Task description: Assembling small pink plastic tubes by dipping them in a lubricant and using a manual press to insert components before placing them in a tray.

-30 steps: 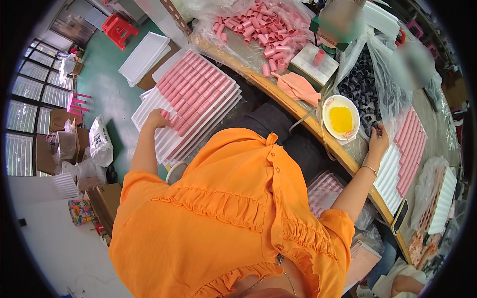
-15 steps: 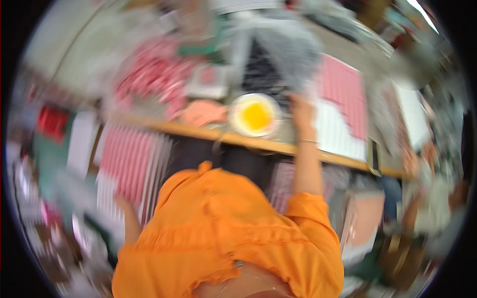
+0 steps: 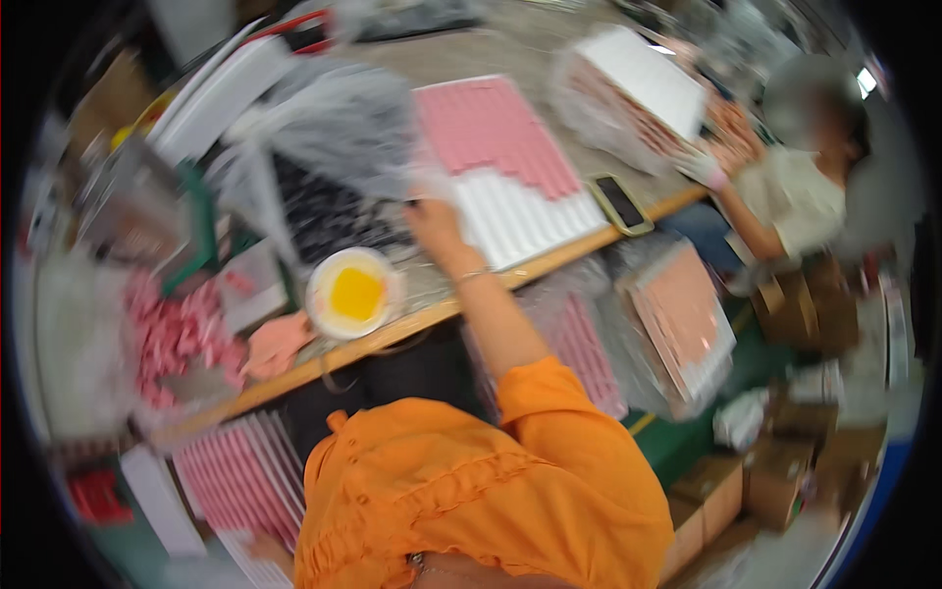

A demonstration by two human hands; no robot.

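My right hand [image 3: 434,228] reaches over the table beside a heap of small black pieces [image 3: 314,208] that spills from a clear plastic bag [image 3: 343,113]. Its fingers are bent together at a small dark spot, too blurred to name. Just right of that hand lies a white ribbed tray [image 3: 520,228], its far part covered by rows of pink strips [image 3: 491,128]. Low at the left, my left hand [image 3: 267,552] touches the near end of a stack of similar trays with pink strips [image 3: 235,471]; its fingers are blurred and partly hidden.
A white tub with yellow contents [image 3: 355,294] stands near the table's wooden edge [image 3: 432,314]. Left of it are a peach cloth [image 3: 278,346] and pink pieces [image 3: 172,329]. A phone [image 3: 620,204] lies by the edge. A co-worker [image 3: 800,201] handles bagged trays [image 3: 638,83] at right.
The view has turned right, so the table slides left and the co-worker comes into fuller sight. My right hand stays between the black pieces and the tray; my left stays by the stack.
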